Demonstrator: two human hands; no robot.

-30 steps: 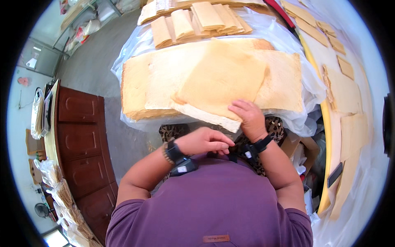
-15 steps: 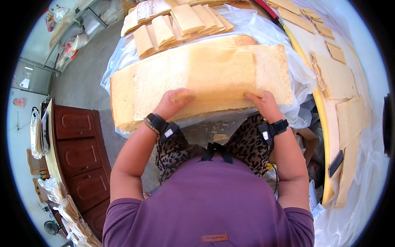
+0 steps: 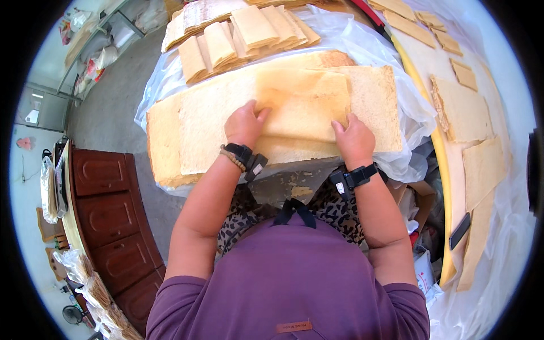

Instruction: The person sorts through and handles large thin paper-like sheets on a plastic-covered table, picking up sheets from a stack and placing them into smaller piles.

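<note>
A thin, tan folded sheet (image 3: 306, 107), flexible and slightly translucent, lies across a longer pale sheet (image 3: 212, 127) on a low stack. My left hand (image 3: 245, 124) is at the folded sheet's left edge, thumb and fingers closed on it in a pinch. At its right edge, near the front corner, my right hand (image 3: 354, 139) has thumb and fingertips closed on the sheet. Between the hands the sheet bulges a little. What the sheets are made of I cannot tell for sure.
Folded tan bundles (image 3: 255, 28) lie in a row beyond the stack, over clear plastic film (image 3: 416, 107). To the right, a yellow-edged table (image 3: 439, 170) bears more sheets and a dark phone (image 3: 460, 231). A reddish-brown cabinet (image 3: 110, 209) stands at the left.
My left hand has moved away from me and up the folded sheet's left side. My right hand has shifted slightly left. The sheet's near edge now slants and its surface is more rumpled.
</note>
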